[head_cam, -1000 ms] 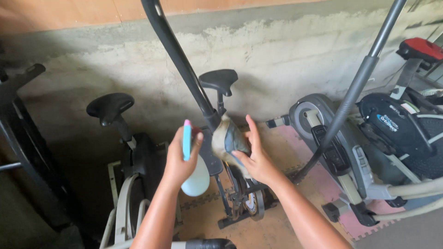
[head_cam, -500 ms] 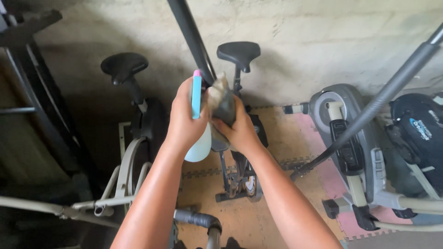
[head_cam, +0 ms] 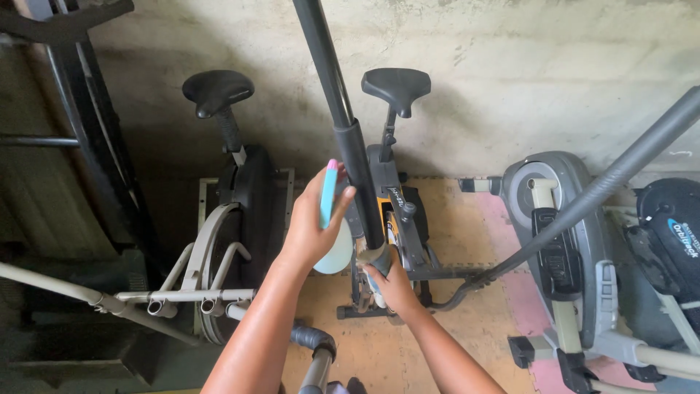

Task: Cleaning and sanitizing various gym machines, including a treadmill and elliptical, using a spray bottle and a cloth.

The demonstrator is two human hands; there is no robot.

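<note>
Right hand (head_cam: 394, 281) is wrapped around a crumpled cloth (head_cam: 373, 257), pressing it on the lower end of the black handlebar pole (head_cam: 348, 138). Left hand (head_cam: 315, 226) is closed around a spray bottle (head_cam: 332, 244) with a blue-and-pink trigger, just left of the pole. Behind them sits the exercise bike (head_cam: 397, 211), against the concrete wall (head_cam: 525, 80).

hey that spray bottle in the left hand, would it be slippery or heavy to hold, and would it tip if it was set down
The spray bottle is probably light: the left hand holds it up alone, and it looks like thin plastic. Its smooth rounded body could be slippery if wet. With a narrow blue and pink spray head above that body, it may tip easily when nudged.
</note>
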